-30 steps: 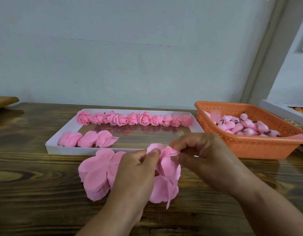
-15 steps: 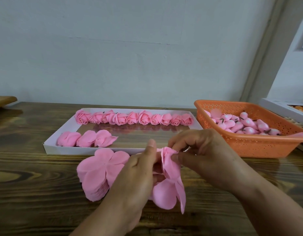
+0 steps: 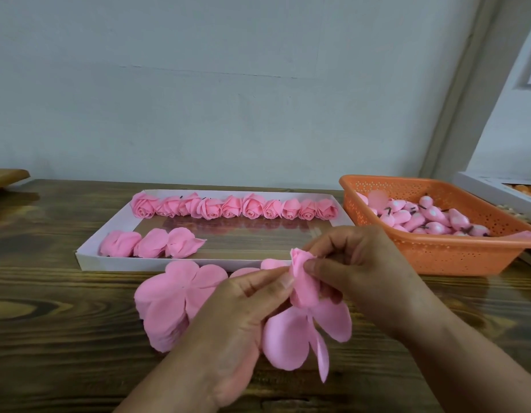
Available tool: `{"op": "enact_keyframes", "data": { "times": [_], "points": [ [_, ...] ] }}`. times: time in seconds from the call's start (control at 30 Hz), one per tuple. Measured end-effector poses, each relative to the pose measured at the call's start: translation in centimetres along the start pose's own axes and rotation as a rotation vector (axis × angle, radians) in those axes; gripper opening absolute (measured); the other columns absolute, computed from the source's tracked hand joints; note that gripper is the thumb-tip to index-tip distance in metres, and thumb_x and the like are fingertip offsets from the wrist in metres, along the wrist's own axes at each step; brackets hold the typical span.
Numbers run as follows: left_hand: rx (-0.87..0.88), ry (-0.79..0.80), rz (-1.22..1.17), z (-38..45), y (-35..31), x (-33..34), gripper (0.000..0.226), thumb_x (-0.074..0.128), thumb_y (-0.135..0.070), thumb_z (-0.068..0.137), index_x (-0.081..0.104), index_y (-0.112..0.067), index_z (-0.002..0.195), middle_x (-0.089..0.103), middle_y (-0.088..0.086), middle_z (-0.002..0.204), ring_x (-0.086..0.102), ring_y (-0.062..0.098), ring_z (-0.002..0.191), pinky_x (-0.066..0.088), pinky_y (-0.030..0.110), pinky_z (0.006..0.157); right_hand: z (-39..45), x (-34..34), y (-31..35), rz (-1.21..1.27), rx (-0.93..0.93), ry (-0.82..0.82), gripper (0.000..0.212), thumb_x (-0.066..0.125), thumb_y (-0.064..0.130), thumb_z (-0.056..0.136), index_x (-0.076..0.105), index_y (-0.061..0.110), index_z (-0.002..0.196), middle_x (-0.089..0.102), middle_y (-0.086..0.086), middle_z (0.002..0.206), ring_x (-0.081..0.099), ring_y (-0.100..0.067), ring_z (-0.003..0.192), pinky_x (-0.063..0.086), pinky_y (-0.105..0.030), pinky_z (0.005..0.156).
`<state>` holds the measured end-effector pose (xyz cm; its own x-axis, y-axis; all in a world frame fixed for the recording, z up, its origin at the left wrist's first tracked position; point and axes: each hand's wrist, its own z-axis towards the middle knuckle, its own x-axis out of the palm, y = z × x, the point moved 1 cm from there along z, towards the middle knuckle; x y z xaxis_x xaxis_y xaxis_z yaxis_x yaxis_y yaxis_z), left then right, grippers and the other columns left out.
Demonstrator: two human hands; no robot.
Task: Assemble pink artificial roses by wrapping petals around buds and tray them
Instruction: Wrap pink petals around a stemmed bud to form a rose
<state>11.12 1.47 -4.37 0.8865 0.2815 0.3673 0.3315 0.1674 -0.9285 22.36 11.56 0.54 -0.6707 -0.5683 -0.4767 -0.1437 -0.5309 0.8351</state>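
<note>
Wooden board (image 3: 6,177): at the far left edge of the wooden table (image 3: 64,338), well to the left of the tray, only its corner in view.
Tray (image 3: 88,257): white and shallow, lying flat on the table near the wall; the landmark for the rest.
Finished roses (image 3: 234,206): ten pink ones in a row along the tray's far wall, touching side by side.
Roses in the front row (image 3: 151,242): three more, lying in the tray's near-left corner against its front wall.
Petal stack (image 3: 171,296): a pile of flat pink petal sheets on the table, just in front of the tray's front wall, left of the hands.
Left hand (image 3: 240,323): in front of the tray, thumb and fingers pinching the left side of the rose being made.
Rose being made (image 3: 303,286): held above the table just in front of the tray's front-right part; upper petals are folded into a tight roll (what is inside cannot be seen), lower petals hang loose and open.
Right hand (image 3: 368,272): meeting the left at the roll, thumb and fingers pinching its right side.
Orange basket (image 3: 437,257): just right of the tray, apart from it.
Buds (image 3: 419,219): pink, heaped inside the basket.
</note>
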Motion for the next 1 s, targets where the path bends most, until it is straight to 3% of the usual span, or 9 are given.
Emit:
{"op": "enact_keyframes", "data": {
  "times": [0.2,0.3,0.4,0.5,0.63,0.7,0.83,0.93,1.0],
  "points": [
    [0.136,-0.085,0.224,-0.3,0.4,0.6,0.034,0.071,-0.04,0.052,0.078,-0.031,0.084,0.076,0.001,0.086,0.071,0.014,0.084,0.056,0.024,0.08,-0.3,0.7,0.0,0.012,0.028,-0.023,0.012,0.064,-0.001,0.081,0.067,0.005,0.071,0.064,-0.004,0.052,0.057,-0.008,0.043,0.047,-0.022,0.045],
    [0.138,-0.13,0.311,-0.4,0.6,0.9,0.014,0.071,-0.027,0.07,0.077,-0.033,0.081,0.076,-0.002,0.08,0.071,0.012,0.081,0.055,0.032,0.084,-0.3,0.8,0.1,0.022,0.052,-0.013,0.009,0.066,0.001,0.08,0.066,0.004,0.071,0.063,-0.004,0.052,0.057,-0.008,0.043,0.046,-0.022,0.045],
    [0.129,-0.164,0.375,-0.4,0.6,1.1,0.021,0.066,-0.018,0.083,0.077,-0.036,0.08,0.075,-0.002,0.079,0.071,0.015,0.084,0.053,0.036,0.087,-0.4,0.8,0.2,0.018,0.064,0.016,0.013,0.071,0.013,0.077,0.065,0.002,0.071,0.065,-0.009,0.054,0.059,-0.012,0.045,0.049,-0.024,0.046],
    [0.133,-0.184,0.43,-0.4,0.5,1.3,0.031,0.065,-0.016,0.087,0.074,-0.045,0.083,0.074,-0.008,0.076,0.069,0.005,0.077,0.054,0.024,0.077,-0.3,1.0,0.3,-0.04,0.085,0.005,0.014,0.076,0.014,0.072,0.063,0.007,0.071,0.065,-0.01,0.06,0.058,-0.013,0.048,0.05,-0.027,0.048],
    [0.172,-0.201,0.491,-0.4,0.5,1.4,0.039,0.064,-0.008,0.087,0.073,-0.045,0.076,0.072,-0.011,0.065,0.063,-0.007,0.061,0.043,0.007,0.054,-0.1,1.7,0.3,-0.117,0.058,-0.005,0.013,0.073,0.014,0.066,0.062,0.016,0.073,0.062,0.0,0.067,0.051,-0.002,0.05,0.043,-0.017,0.046],
    [0.181,-0.183,0.498,-0.5,0.5,1.5,0.038,0.063,-0.007,0.088,0.073,-0.042,0.077,0.072,-0.009,0.066,0.065,-0.005,0.062,0.043,0.006,0.054,-0.1,1.9,0.4,-0.134,0.035,-0.031,0.007,0.069,0.011,0.07,0.063,0.015,0.069,0.059,0.002,0.061,0.047,0.001,0.047,0.038,-0.013,0.042],
    [0.189,-0.16,0.484,-0.4,0.6,1.4,0.037,0.063,-0.007,0.087,0.075,-0.038,0.071,0.074,-0.007,0.071,0.068,-0.001,0.069,0.046,0.008,0.059,0.1,2.0,0.3,-0.129,0.022,-0.048,0.015,0.063,0.003,0.077,0.064,0.014,0.065,0.056,0.005,0.057,0.048,0.002,0.047,0.037,-0.011,0.042],
    [0.182,-0.166,0.495,-0.3,0.9,1.4,0.029,0.064,-0.01,0.087,0.071,-0.039,0.083,0.075,-0.011,0.079,0.07,0.002,0.079,0.051,0.014,0.068,0.3,1.9,0.2,-0.125,0.049,-0.032,0.016,0.064,0.001,0.077,0.064,0.012,0.065,0.055,0.007,0.05,0.048,0.001,0.044,0.037,-0.012,0.041],
    [0.163,-0.203,0.464,-0.3,1.2,1.2,0.026,0.067,-0.015,0.085,0.064,-0.038,0.097,0.075,-0.014,0.082,0.07,0.0,0.081,0.051,0.012,0.064,0.4,1.8,0.0,-0.095,0.076,-0.038,0.018,0.065,0.002,0.078,0.063,0.011,0.064,0.053,0.007,0.045,0.045,0.0,0.039,0.034,-0.013,0.039]
  ]
}}
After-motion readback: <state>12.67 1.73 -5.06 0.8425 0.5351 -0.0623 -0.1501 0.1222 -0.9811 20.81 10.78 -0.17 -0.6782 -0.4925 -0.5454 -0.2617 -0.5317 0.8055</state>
